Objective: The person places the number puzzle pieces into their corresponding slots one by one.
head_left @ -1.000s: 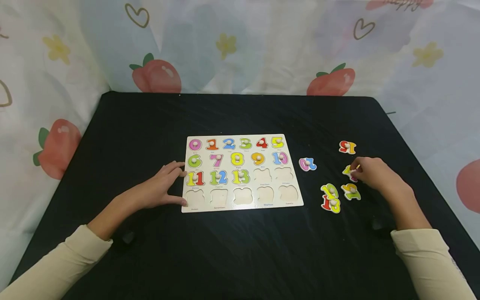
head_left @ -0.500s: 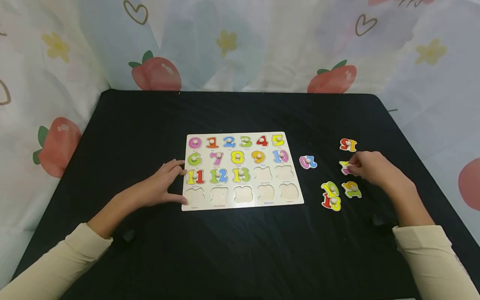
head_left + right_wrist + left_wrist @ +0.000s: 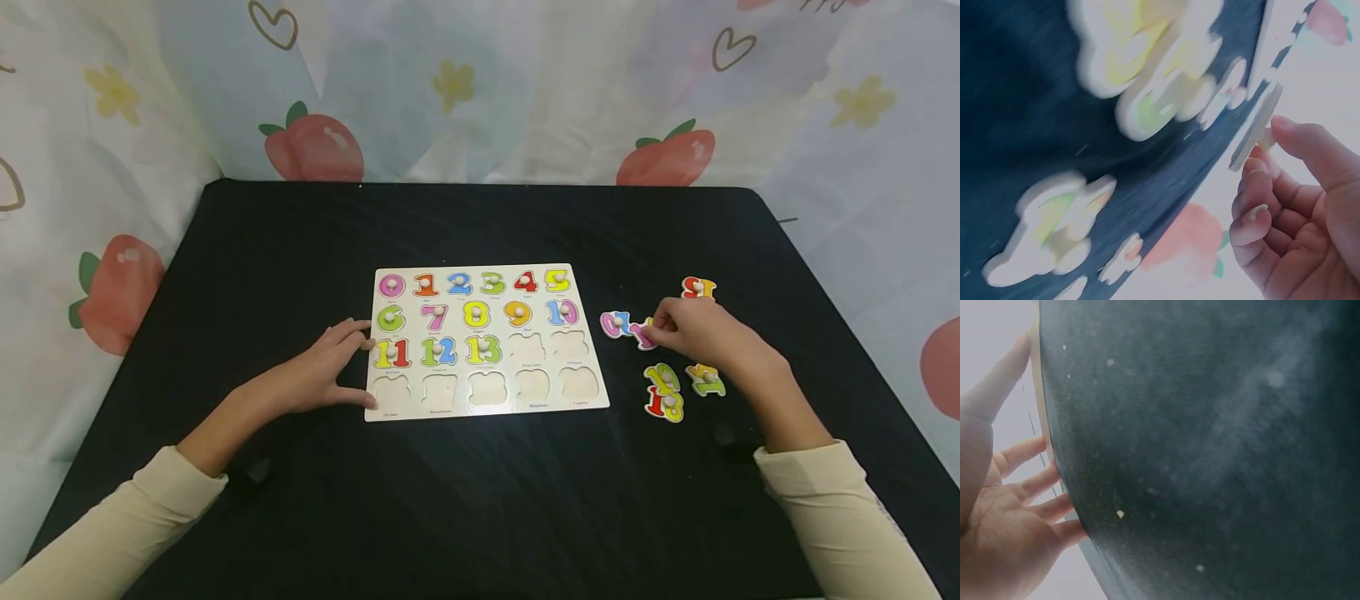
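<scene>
My left hand (image 3: 318, 375) lies at the left edge of a wooden number puzzle board (image 3: 416, 400), thumb and fingertips touching its rim. In the left wrist view the fingers of that left hand (image 3: 1016, 525) are spread and fairly straight. Right of the board, my right hand (image 3: 708, 333) pinches a pink-and-yellow number puzzle piece (image 3: 642, 336) by its knob. That piece overlaps the blue-and-pink number piece (image 3: 615, 323) in the head view. The right wrist view shows the held puzzle piece (image 3: 1257, 128) edge-on between thumb and fingers.
A red-and-orange 15 piece (image 3: 698, 286) lies behind the right hand, partly covered. Nearer the front are an orange-and-green piece (image 3: 705, 379) and a green-and-yellow piece (image 3: 662, 379) against a red-and-yellow piece (image 3: 666, 406). Number pieces fill the board's upper rows; several lower recesses are bare.
My right hand has carried the pink-and-yellow puzzle piece left, from beside the other loose pieces to the blue-and-pink piece near the board. The left hand stays at the board's edge.
</scene>
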Tool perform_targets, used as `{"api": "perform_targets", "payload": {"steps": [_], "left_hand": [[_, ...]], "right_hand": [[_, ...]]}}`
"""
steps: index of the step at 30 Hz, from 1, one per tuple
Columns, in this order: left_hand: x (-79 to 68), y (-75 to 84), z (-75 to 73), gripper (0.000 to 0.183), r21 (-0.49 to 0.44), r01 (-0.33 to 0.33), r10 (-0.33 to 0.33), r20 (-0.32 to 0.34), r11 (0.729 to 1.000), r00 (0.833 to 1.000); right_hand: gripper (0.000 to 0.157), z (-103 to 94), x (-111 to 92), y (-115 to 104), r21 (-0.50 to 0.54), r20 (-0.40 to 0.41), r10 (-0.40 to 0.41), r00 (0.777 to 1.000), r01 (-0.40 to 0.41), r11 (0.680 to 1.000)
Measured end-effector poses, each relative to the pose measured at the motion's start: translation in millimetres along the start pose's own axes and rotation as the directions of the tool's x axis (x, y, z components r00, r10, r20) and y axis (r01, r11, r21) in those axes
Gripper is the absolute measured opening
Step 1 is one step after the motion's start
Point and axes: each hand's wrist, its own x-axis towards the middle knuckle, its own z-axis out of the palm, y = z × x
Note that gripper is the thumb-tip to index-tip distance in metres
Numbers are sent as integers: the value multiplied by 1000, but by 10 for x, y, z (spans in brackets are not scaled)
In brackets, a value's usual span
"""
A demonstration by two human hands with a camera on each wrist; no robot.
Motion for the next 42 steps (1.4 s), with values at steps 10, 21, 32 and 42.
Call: {"api": "perform_targets", "payload": {"steps": [10, 21, 32, 42], "left_hand": [[3, -3, -1, 83, 2, -9, 9, -5, 1000, 1000], [3, -14, 11, 84, 1, -13, 13, -13, 1000, 1000], [0, 0, 4, 83, -4, -2, 2, -7, 1000, 1000], [2, -9, 7, 83, -10, -10, 10, -12, 1000, 1000]], "right_hand": [[17, 62, 116, -377, 37, 21, -39, 999, 38, 999], [20, 213, 351, -709, 34, 93, -58, 994, 55, 998], [22, 312, 491, -967, 17, 122, -107, 987, 105, 994], [24, 384, 601, -1121, -8, 133, -68, 989, 70, 998]]}}
